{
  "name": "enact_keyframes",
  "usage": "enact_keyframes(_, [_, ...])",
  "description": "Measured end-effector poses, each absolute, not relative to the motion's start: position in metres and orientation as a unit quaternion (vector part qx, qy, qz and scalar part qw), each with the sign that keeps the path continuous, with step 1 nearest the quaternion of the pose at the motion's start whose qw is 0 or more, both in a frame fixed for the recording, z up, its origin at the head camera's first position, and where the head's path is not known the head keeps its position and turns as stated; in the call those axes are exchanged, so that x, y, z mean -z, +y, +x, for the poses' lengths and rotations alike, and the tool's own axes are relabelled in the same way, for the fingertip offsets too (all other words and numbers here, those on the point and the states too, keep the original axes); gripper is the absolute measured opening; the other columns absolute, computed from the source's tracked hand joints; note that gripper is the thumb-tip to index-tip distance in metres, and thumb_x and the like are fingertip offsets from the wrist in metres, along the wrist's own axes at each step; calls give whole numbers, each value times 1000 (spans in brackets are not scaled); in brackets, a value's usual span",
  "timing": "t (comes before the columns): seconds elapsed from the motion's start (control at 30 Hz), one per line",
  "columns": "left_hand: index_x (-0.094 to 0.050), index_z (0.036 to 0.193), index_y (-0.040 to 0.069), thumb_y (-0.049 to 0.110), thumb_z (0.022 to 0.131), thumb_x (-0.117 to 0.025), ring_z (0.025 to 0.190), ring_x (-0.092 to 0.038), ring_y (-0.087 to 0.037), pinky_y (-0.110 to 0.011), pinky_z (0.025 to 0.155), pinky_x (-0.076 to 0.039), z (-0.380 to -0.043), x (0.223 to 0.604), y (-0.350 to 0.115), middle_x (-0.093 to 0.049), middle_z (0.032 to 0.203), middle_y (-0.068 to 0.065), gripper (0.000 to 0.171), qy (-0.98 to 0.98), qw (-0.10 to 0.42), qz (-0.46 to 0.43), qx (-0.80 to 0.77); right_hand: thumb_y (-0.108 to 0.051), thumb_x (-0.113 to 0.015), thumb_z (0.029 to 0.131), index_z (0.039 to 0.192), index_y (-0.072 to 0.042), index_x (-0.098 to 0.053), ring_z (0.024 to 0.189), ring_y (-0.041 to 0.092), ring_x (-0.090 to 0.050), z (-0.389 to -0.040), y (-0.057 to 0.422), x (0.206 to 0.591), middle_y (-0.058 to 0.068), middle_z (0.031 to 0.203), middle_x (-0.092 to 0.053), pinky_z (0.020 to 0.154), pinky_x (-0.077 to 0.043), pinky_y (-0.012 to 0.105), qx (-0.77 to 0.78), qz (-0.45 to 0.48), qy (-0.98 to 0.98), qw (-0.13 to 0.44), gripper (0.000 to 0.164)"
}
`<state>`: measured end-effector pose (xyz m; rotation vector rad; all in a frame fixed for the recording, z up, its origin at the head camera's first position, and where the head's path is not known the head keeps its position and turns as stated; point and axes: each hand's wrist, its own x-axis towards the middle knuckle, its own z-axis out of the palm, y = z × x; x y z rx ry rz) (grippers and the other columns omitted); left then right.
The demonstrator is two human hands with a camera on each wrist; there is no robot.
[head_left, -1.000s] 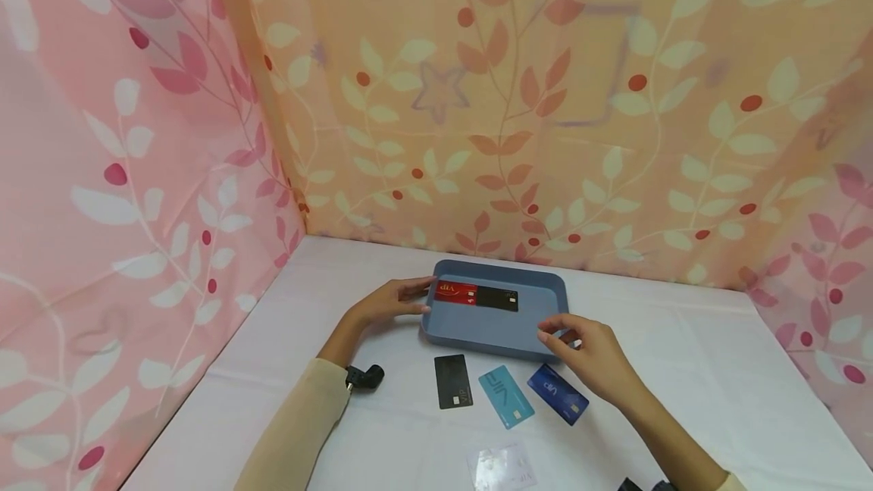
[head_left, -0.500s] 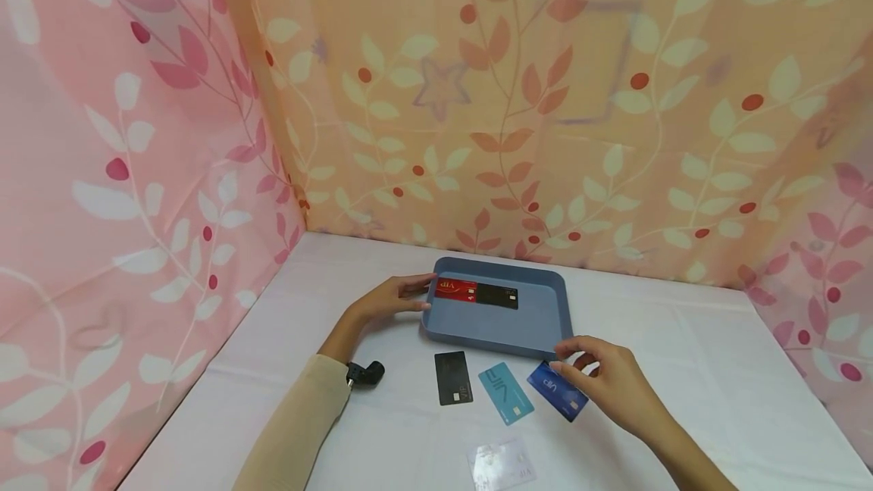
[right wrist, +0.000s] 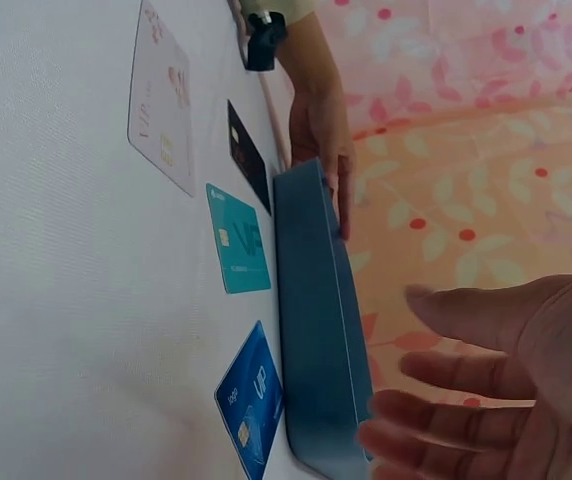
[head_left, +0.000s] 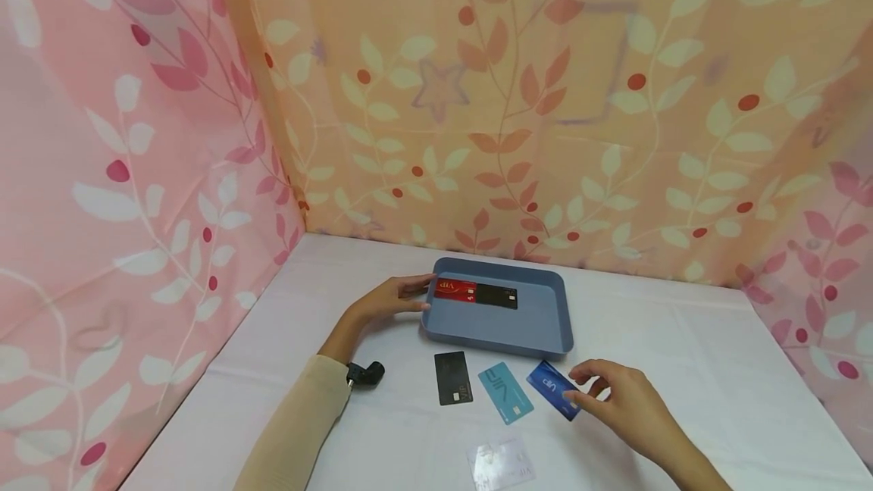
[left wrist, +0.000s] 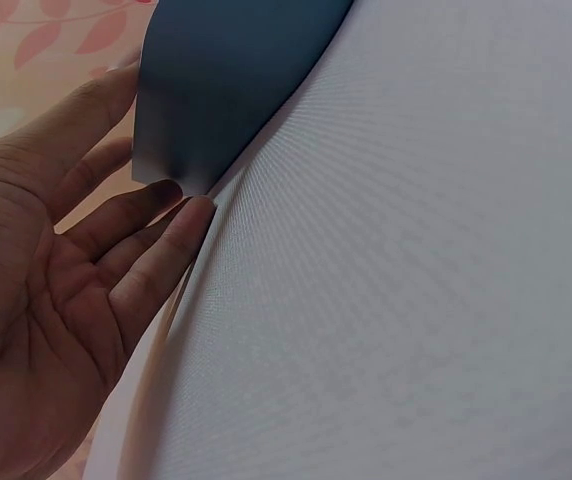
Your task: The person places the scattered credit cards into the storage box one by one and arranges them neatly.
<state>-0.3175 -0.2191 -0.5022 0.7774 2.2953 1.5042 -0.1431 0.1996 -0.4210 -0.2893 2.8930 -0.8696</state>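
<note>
Orange leaf-patterned fabric (head_left: pixel 580 173) backs the white-clothed counter (head_left: pixel 716 354), with pink leaf-patterned fabric (head_left: pixel 164 120) along its left side. On my remote feed, I take the shallow grey-blue rectangular tray (head_left: pixel 501 328) as the clock's centre. At nine o'clock the left hand (head_left: pixel 389 300) rests spread fingers against its end, I judge to steady it. Inside, a red plastic card (head_left: pixel 455 290) at ten o'clock meets a dark plastic card (head_left: pixel 496 296) end to end, seemingly lined up. Outside lie a black plastic card (head_left: pixel 453 378) at seven, a teal plastic card (head_left: pixel 506 392) at six, a pale glossy card (head_left: pixel 501 464) beyond it, and a deep-blue plastic card (head_left: pixel 549 385) at five; their gaps should ease single lifts. At four, the right hand (head_left: pixel 624 400) has spread fingers pinching nothing, its thumb overlapping the deep-blue card's edge; contact I cannot tell.
</note>
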Motion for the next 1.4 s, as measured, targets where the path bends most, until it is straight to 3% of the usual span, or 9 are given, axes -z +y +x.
enact_keyframes(0.27, [-36, 157, 3, 12, 93, -75, 146, -40, -28, -42, 118, -34, -319, 503, -219, -39, 159, -16, 75, 799, 138, 273, -517, -37, -89, 76, 91, -19, -73, 75, 12, -56, -137, 206, 428, -9, 83, -66, 62, -46, 30, 238, -75, 964, 92, 28])
enact_keyframes(0.63, [-36, 157, 5, 14, 94, -75, 145, -41, -27, -42, 118, -34, -316, 502, -219, -40, 159, -15, 75, 804, 142, 265, -513, -48, -86, 75, 103, -14, -71, 72, 15, -52, -136, 215, 444, -3, 85, -62, 61, -45, 32, 195, -57, 973, 107, 47])
enact_keyframes(1.0, [-36, 158, 6, 15, 94, -75, 146, -39, -27, -43, 118, -33, -319, 503, -219, -39, 160, -14, 75, 802, 145, 265, -516, -51, -88, 72, 114, -6, -66, 71, 17, -52, -143, 222, 453, 1, 85, -60, 62, -50, 37, 172, -55, 980, 85, 65])
enact_keyframes(1.4, [-35, 157, 4, 15, 94, -74, 146, -39, -28, -44, 119, -32, -319, 504, -219, -39, 159, -15, 75, 802, 146, 269, -513, -58, -87, 68, 108, -8, -67, 73, 19, -52, -148, 216, 465, 4, 91, -55, 63, -52, 41, 151, -70, 983, 74, 68])
